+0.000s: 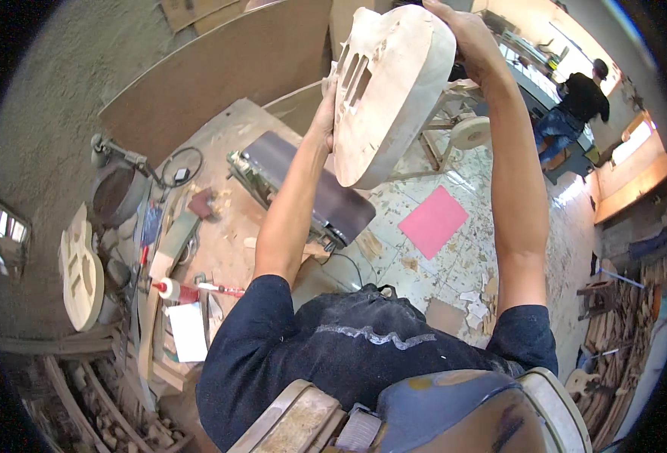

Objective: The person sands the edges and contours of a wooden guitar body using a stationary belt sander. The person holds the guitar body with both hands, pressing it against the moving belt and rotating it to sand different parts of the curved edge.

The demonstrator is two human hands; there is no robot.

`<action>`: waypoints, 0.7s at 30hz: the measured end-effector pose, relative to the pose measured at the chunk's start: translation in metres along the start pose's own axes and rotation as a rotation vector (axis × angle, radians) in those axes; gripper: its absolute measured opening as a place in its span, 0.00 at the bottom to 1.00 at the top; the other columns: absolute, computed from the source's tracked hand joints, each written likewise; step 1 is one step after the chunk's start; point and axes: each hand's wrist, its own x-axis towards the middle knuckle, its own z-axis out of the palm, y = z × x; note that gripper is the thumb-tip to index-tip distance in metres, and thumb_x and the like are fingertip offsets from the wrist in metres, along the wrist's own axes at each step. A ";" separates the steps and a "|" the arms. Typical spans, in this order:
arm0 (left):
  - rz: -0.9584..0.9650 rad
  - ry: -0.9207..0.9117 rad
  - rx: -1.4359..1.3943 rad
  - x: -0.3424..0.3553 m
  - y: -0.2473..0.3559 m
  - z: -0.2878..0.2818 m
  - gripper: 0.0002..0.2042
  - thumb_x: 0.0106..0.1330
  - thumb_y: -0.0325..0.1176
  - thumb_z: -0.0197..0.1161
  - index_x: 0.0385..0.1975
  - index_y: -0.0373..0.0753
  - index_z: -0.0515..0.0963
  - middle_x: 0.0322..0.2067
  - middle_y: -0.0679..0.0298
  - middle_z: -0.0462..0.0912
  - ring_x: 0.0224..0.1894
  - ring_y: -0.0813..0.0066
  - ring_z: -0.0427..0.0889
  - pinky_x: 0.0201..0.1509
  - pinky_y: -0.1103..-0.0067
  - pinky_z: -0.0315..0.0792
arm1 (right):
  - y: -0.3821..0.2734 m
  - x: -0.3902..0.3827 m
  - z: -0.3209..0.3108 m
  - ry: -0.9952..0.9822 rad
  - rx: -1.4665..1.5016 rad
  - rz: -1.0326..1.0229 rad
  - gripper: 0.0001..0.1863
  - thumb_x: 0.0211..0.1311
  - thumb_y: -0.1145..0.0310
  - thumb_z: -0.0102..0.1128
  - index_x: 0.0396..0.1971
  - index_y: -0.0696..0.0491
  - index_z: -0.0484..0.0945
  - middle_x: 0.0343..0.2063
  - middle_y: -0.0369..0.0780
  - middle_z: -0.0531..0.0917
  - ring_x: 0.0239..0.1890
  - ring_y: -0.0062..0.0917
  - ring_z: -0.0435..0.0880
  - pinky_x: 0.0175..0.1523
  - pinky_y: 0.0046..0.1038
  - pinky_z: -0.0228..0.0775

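An unpainted pale wooden guitar body (405, 90) is held up in front of me, tilted, with routed slots in its face. My left hand (324, 113) grips its left edge, the fingers mostly hidden behind the wood. At the upper right rim, my right hand (466, 38) is closed on the body's rounded end. Both arms are stretched forward. Beneath the left forearm sits a belt sander (296, 174) with a wide dark belt, apart from the guitar body.
A wooden workbench (231, 158) on the left carries a red-tipped bottle (175, 291) and a white sheet (188, 332). Another guitar body (82, 268) leans at far left. A pink sheet (433, 222) lies on the scrap-strewn floor. Someone in dark clothes (579, 106) stands at the far right.
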 end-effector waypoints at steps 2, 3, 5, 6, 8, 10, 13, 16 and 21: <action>0.015 -0.026 0.035 0.010 -0.005 0.011 0.37 0.69 0.66 0.47 0.66 0.40 0.69 0.59 0.55 0.77 0.57 0.64 0.81 0.59 0.62 0.79 | 0.014 -0.006 -0.023 0.016 -0.023 -0.063 0.21 0.68 0.54 0.57 0.38 0.59 0.85 0.25 0.33 0.82 0.25 0.16 0.77 0.30 0.20 0.66; 0.048 -0.025 0.064 0.014 -0.005 0.016 0.39 0.69 0.68 0.46 0.66 0.41 0.68 0.59 0.56 0.77 0.57 0.65 0.81 0.60 0.62 0.78 | 0.023 -0.008 -0.033 -0.001 -0.042 -0.122 0.22 0.69 0.51 0.57 0.39 0.58 0.85 0.23 0.32 0.81 0.23 0.13 0.76 0.26 0.18 0.64; 0.109 -0.006 0.168 0.019 0.003 0.025 0.43 0.66 0.72 0.41 0.67 0.40 0.66 0.60 0.55 0.76 0.57 0.64 0.81 0.60 0.64 0.79 | 0.026 -0.025 -0.049 -0.059 -0.098 -0.194 0.24 0.70 0.48 0.56 0.40 0.56 0.85 0.23 0.30 0.81 0.20 0.10 0.74 0.23 0.16 0.62; 0.158 -0.010 0.217 0.020 0.009 0.024 0.43 0.67 0.72 0.40 0.67 0.40 0.65 0.60 0.54 0.76 0.56 0.64 0.81 0.59 0.65 0.79 | 0.025 -0.035 -0.057 -0.105 -0.110 -0.147 0.26 0.71 0.47 0.53 0.41 0.57 0.84 0.27 0.34 0.83 0.23 0.15 0.78 0.26 0.19 0.68; 0.209 0.024 0.333 0.011 0.026 0.041 0.42 0.69 0.71 0.38 0.68 0.39 0.64 0.59 0.54 0.76 0.54 0.62 0.83 0.56 0.65 0.81 | 0.032 -0.055 -0.067 -0.115 -0.063 -0.092 0.27 0.72 0.46 0.52 0.39 0.58 0.83 0.29 0.36 0.84 0.25 0.17 0.80 0.28 0.21 0.71; 0.195 0.216 0.399 0.002 0.046 0.053 0.44 0.68 0.71 0.42 0.66 0.33 0.64 0.57 0.51 0.78 0.53 0.61 0.83 0.56 0.67 0.81 | 0.041 -0.070 -0.075 -0.214 -0.093 -0.100 0.25 0.73 0.48 0.51 0.41 0.57 0.83 0.29 0.34 0.83 0.27 0.15 0.80 0.30 0.21 0.74; 0.449 0.465 0.715 0.004 0.077 0.047 0.44 0.66 0.70 0.50 0.59 0.27 0.72 0.51 0.49 0.81 0.48 0.65 0.85 0.53 0.75 0.79 | 0.053 -0.103 -0.076 -0.285 -0.062 -0.064 0.23 0.75 0.50 0.50 0.47 0.56 0.81 0.34 0.33 0.84 0.32 0.15 0.82 0.36 0.22 0.78; 0.585 0.343 0.964 -0.003 0.123 0.042 0.40 0.64 0.69 0.55 0.47 0.28 0.80 0.41 0.54 0.86 0.39 0.66 0.86 0.46 0.75 0.78 | 0.074 -0.123 -0.083 -0.362 -0.007 0.021 0.30 0.74 0.43 0.46 0.54 0.56 0.79 0.39 0.37 0.85 0.38 0.20 0.84 0.41 0.25 0.80; 1.032 0.002 1.354 -0.012 0.159 0.113 0.32 0.64 0.59 0.60 0.50 0.31 0.79 0.37 0.59 0.85 0.42 0.64 0.83 0.52 0.71 0.75 | 0.083 -0.138 -0.107 -0.236 0.293 -0.179 0.66 0.45 0.12 0.39 0.72 0.55 0.57 0.62 0.50 0.74 0.58 0.43 0.79 0.58 0.44 0.77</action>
